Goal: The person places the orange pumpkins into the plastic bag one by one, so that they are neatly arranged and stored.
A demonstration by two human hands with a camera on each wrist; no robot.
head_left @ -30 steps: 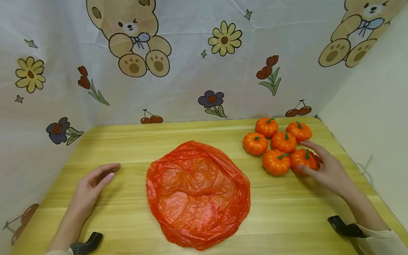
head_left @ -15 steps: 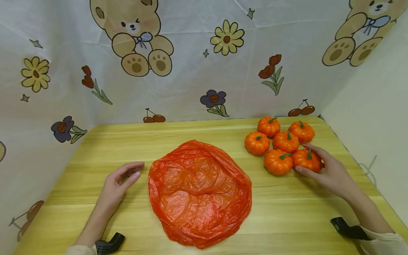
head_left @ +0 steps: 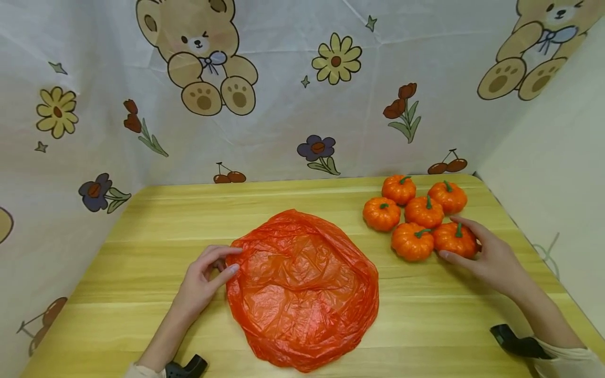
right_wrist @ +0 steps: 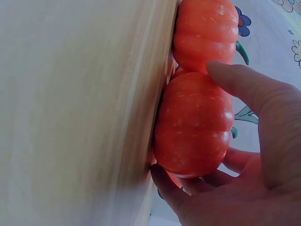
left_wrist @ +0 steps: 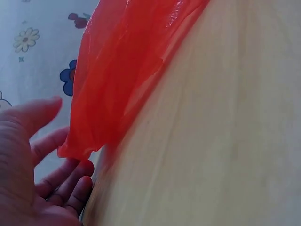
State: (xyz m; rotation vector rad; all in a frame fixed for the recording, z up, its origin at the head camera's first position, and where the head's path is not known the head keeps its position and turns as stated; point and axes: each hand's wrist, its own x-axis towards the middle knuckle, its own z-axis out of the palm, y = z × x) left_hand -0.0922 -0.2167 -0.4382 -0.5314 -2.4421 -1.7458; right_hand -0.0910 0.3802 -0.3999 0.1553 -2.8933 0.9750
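Note:
An orange-red plastic bag (head_left: 302,294) lies on the table with its rim spread in a rough ring. At its left edge is my left hand (head_left: 203,278), the index fingertip overlapping the rim. In the left wrist view the thumb stands apart from the bag's edge, and the other fingers are beside and below it. My right hand (head_left: 491,260) grips a small orange pumpkin (right_wrist: 194,125) with a green stem, thumb on the near side and fingers round the far side. This pumpkin (head_left: 455,241) stands at the front right of a cluster of similar ones.
Several more pumpkins (head_left: 412,241) crowd the back right of the wooden table (head_left: 425,325), close against the held one. A cloth printed with bears and flowers (head_left: 279,105) hangs behind the table. A pale wall (head_left: 557,173) rises on the right.
My left hand has moved right across the table to the bag's left edge. The bag has shifted slightly right. My right hand has closed in round the pumpkin, which stays in place.

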